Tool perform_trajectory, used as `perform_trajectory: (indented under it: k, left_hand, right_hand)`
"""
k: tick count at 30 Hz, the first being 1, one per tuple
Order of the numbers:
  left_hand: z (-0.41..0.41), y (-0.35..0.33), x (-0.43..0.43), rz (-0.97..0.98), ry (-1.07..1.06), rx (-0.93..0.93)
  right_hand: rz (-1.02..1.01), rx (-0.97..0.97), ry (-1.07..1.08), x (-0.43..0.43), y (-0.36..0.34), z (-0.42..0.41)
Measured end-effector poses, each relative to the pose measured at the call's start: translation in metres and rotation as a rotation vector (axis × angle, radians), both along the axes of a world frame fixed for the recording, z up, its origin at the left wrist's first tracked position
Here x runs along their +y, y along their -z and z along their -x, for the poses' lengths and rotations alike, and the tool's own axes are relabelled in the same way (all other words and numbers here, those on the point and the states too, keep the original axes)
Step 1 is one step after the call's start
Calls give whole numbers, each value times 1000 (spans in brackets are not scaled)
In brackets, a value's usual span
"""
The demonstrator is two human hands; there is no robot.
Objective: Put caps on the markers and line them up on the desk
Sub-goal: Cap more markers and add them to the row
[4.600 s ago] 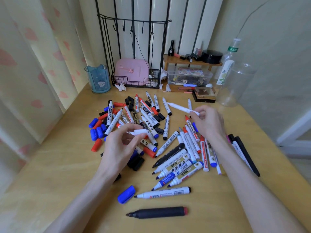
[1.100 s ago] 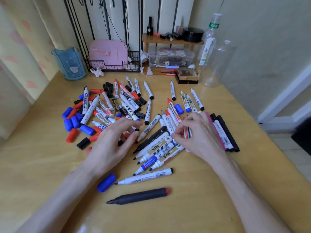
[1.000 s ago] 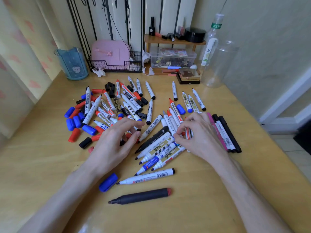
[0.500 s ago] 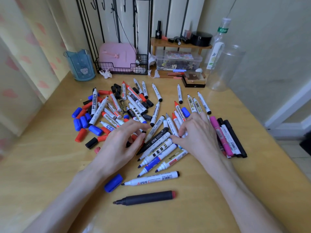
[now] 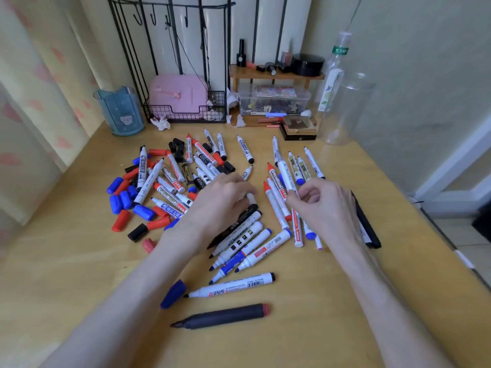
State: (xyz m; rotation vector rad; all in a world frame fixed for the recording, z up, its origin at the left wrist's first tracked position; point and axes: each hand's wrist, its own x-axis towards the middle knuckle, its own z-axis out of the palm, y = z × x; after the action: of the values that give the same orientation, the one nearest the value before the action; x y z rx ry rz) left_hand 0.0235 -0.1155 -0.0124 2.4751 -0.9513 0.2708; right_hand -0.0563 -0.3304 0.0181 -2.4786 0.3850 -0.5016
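Several uncapped whiteboard markers [image 5: 202, 166] lie scattered across the wooden desk [image 5: 79, 288]. Loose blue caps [image 5: 125, 197] and red caps [image 5: 121, 220] sit at the left of the pile. My left hand [image 5: 223, 200] is curled over the middle of the pile, its fingertips on a white marker [image 5: 249, 199]. My right hand [image 5: 324, 205] pinches the lower end of another white marker [image 5: 284, 173] between thumb and forefinger. Close to me lie a black marker with a red end [image 5: 223, 316], a white marker [image 5: 231, 286] and a blue cap [image 5: 172, 293]. Black capped markers [image 5: 369, 229] lie under my right wrist.
At the back stand a blue cup [image 5: 119, 110], a pink box [image 5: 178, 94] in a wire basket, a small wooden shelf [image 5: 276, 73] over a clear box [image 5: 273, 99], a bottle [image 5: 334, 75] and a clear jar [image 5: 345, 107]. The desk's right edge drops to the floor.
My right hand has lifted off the markers and now pinches a white marker. My left hand has slid right and curled its fingers over the pile's middle.
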Motion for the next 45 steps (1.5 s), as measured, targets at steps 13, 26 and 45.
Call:
perform_trajectory:
  k: [13, 26, 45]
  left_hand:
    - [-24, -3, -16, -72, 13, -98]
    - [41, -2, 80, 377, -132, 198]
    - [47, 18, 100, 411, -86, 208]
  right_hand:
    - [-61, -73, -81, -23, 7, 0]
    - [-69, -35, -422, 4, 19, 5]
    - [-59, -55, -573, 17, 26, 7]
